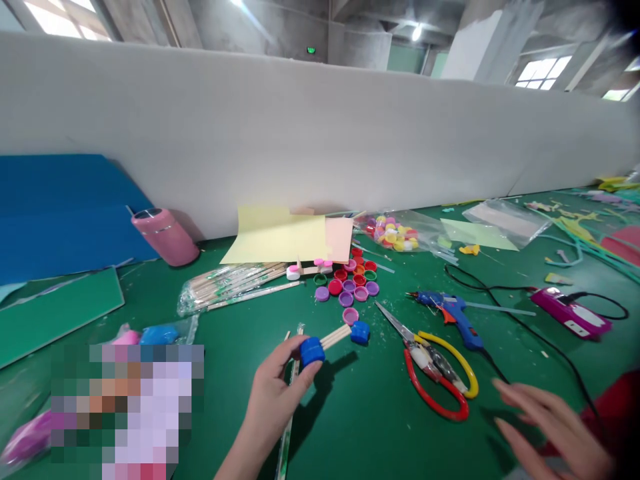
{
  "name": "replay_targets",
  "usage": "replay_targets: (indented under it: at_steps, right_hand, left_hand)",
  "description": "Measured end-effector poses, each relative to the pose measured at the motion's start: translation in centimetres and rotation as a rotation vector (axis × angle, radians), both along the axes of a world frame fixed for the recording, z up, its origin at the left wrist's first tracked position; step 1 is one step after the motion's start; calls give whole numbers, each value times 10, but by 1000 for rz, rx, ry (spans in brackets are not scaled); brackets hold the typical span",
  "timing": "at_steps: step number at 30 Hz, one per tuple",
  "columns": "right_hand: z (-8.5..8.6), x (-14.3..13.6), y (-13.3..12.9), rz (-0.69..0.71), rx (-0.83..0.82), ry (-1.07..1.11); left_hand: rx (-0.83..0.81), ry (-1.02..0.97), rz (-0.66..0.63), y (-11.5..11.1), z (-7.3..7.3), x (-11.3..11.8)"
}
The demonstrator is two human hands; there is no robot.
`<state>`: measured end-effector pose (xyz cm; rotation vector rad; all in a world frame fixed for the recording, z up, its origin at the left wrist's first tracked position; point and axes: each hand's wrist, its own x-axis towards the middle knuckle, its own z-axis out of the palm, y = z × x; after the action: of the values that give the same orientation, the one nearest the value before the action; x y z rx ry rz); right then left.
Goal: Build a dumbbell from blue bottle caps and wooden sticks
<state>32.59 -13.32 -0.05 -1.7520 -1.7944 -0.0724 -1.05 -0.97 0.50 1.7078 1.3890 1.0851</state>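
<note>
Blue bottle caps (312, 351) capping a pair of wooden sticks (336, 337) hover just above the green table (380, 413), one cap pinched in the left hand (273, 400). Right hand (550, 427) rests spread beside the scissors (435, 373). A level, steady grip looks wise.

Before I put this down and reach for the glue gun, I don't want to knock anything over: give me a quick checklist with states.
1. Left hand grips the stick-and-cap piece by its near blue cap: ok.
2. Right hand empty, fingers spread: ok.
3. Glue gun in sight, lying on the table: ok.
4. Scissors lie open between right hand and gun: not ok.
5. Gun hot: cannot tell.
</note>
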Motion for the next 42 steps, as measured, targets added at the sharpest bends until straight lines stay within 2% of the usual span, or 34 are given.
replay_targets:
  at_steps: [2,5,7,9,13,15,20,26,42]
  right_hand:
    - [7,-33,29,203,-127,157]
    - [19,-89,73,310,-227,435]
    - [26,-115,95,394,-257,506]
    - [30,-128,108,512,-297,505]
    - [30,-130,116,654,-320,437]
    - [28,-129,116,645,-361,467]
    - [25,-135,117,472,-565,728]
    - [23,-143,119,431,-765,948]
    - [15,-145,118,414,-745,980]
  left_hand:
    - [8,40,-39,-2,3,3]
    - [29,95,-119,-6,9,7]
    - [41,127,-166,-6,13,8]
    - [48,139,-190,-6,14,7]
    - [42,117,-222,-3,12,4]
    - [37,111,-234,-2,11,3]
    - [41,129,-237,-1,9,2]
    - [52,156,-222,-2,8,4]
    - [40,169,-221,-3,8,6]
